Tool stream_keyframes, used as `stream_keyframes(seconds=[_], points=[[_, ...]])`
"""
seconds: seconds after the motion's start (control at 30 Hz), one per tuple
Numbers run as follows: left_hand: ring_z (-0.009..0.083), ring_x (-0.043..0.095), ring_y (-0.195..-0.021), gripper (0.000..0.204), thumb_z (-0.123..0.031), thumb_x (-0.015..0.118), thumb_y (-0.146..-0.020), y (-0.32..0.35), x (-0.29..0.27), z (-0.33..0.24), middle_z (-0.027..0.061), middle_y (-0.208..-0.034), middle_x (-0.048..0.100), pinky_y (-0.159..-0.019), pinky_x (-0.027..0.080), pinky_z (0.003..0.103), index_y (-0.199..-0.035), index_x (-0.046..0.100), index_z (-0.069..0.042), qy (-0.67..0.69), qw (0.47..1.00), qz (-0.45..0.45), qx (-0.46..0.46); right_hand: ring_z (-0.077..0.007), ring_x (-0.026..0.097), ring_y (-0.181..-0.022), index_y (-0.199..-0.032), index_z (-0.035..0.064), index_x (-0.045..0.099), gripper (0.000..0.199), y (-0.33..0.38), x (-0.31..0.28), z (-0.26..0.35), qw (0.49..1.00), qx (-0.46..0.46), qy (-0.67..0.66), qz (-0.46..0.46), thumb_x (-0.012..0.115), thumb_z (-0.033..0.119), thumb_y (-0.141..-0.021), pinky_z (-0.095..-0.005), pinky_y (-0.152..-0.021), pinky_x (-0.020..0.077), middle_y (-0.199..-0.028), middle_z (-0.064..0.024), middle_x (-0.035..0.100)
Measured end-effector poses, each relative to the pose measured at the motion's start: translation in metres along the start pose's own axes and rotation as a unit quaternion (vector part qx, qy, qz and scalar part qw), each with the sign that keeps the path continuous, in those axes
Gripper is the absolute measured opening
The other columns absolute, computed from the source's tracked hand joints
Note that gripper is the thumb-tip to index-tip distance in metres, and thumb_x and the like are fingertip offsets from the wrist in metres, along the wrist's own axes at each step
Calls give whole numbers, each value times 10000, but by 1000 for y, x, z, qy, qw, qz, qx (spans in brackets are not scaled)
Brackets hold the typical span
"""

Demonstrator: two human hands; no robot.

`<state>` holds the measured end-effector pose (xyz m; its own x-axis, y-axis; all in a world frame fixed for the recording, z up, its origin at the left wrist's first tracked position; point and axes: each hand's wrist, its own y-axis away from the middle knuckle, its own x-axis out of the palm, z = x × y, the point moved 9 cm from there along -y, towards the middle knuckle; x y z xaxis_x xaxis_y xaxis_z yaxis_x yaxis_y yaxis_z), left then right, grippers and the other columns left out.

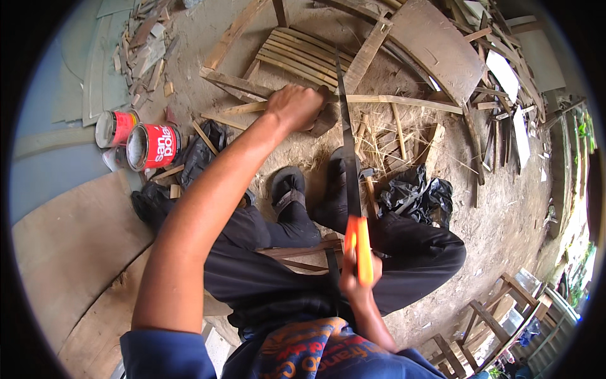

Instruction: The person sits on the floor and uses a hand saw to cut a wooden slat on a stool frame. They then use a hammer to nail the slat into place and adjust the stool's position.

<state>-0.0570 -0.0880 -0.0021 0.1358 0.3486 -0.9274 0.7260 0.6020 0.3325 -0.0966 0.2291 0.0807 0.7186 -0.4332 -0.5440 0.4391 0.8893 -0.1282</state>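
My right hand (361, 278) is closed round the orange handle of a handsaw (351, 170), low in front of my body. The saw's long dark blade points away from me and passes just right of my left fist. My left hand (295, 107) is clenched over a piece of wood (326, 120), whose brown end shows under the knuckles. A pale wooden strip (404, 101) runs off to the right from beside the blade. Whether the teeth touch the wood, I cannot tell. The palm side of my left hand is hidden.
A slatted wooden frame (300, 55) lies beyond my hands. Two red paint cans (153, 146) stand at the left. A hammer (368, 186) and black plastic (416, 196) are near my feet. Scrap wood (505, 82) piles up at the far right, behind a curved board (435, 50).
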Motion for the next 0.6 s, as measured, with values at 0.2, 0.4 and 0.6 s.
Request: stream_keyframes(seconds=[0.2,0.4,0.6], points=[[328,740,-847,162,-11,586,-761,-2,1,4,173,-852,742,-811,597,431,-804,741,-28,31,999,-38,-2,-149,544,-501,-830,-23,637,160,-46,8,-9,990,101,-97,-9,611,90,-941,-303,-501,436,-594,-93,541],[366,728,-888,218,-29,576,-804,4,-9,-1,205,-921,730,-799,594,460,-938,743,-69,12,999,-41,-4,-104,515,-499,-824,-8,632,191,-103,42,-14,989,88,-107,-54,652,133,-951,-310,-494,434,-559,-103,543],[358,734,-828,176,2,599,-770,-4,3,-1,215,-900,727,-742,600,445,-883,730,-33,-18,1000,19,10,-242,585,-415,-766,-25,651,98,28,-17,10,999,52,0,-8,649,5,-860,-331,-433,448,-573,-143,573]])
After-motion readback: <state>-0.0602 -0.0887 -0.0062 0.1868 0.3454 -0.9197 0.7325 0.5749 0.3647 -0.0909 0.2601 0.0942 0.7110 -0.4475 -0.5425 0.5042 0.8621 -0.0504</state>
